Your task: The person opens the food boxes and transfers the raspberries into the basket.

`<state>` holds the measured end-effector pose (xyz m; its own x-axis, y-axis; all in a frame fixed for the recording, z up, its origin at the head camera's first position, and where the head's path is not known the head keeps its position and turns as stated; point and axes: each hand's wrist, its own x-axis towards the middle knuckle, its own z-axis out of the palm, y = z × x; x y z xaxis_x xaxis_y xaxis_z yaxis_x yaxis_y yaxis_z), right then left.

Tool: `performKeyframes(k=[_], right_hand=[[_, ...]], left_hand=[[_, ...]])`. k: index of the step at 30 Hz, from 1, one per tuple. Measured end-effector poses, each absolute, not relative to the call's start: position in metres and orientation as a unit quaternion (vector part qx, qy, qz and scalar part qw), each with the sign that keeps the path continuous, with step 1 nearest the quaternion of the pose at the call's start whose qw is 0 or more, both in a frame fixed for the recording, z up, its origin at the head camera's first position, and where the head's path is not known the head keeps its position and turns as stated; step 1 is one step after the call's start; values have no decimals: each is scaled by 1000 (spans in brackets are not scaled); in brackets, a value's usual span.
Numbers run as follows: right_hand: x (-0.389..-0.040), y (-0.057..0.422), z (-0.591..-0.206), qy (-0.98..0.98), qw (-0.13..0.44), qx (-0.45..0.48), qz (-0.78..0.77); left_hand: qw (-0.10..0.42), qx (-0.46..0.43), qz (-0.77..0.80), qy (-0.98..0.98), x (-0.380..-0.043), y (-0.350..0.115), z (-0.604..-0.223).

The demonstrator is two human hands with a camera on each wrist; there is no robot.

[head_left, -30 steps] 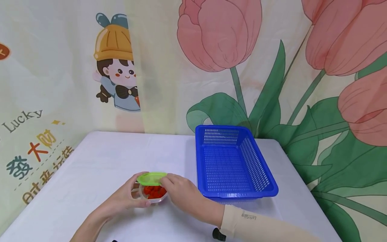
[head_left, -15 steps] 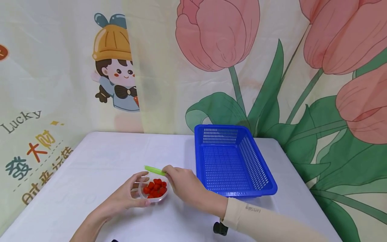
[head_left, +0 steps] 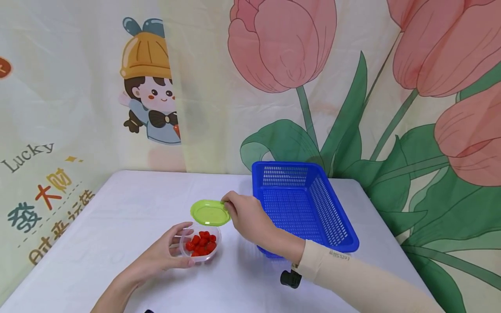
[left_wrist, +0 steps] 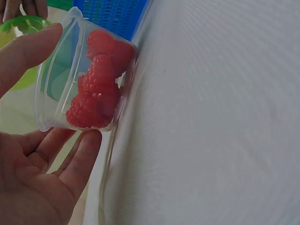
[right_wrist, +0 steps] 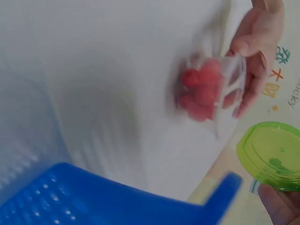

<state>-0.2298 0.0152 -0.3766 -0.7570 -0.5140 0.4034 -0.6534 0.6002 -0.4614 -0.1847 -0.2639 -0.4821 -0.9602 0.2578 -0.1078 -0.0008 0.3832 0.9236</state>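
Observation:
A clear plastic tub of red raspberries stands uncovered on the white table. My left hand holds it from the left side, thumb and fingers curved round its wall. In the head view the raspberries show through the open top. Up and to the right of the tub, my right hand pinches the edge of a bright green lid, which is raised with its broad face showing. The right wrist view shows the same lid above my fingertips.
A blue plastic basket with slotted walls stands on the right of the white table, partly behind my right forearm. Its rim runs close below in the right wrist view. A printed curtain hangs behind the table.
My right hand has lifted the green lid off the tub and carried it up and to the right, turning its face into view. My left hand stays on the tub.

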Motion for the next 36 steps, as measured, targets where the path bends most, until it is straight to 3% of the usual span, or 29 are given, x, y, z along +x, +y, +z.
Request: performKeyframes(k=[13,24,36], right_hand=[[-281,8,-354,-886,112,264,364],[-315,-7,-356,-851,41,162,497],[-327,-20,-377,-771,-51,41,633]], left_hand=[[112,82,554,821,-184,-263,-483],[109,87,554,820,-183,-264,-481],[117,72,547,826,-186,-265,-482]])
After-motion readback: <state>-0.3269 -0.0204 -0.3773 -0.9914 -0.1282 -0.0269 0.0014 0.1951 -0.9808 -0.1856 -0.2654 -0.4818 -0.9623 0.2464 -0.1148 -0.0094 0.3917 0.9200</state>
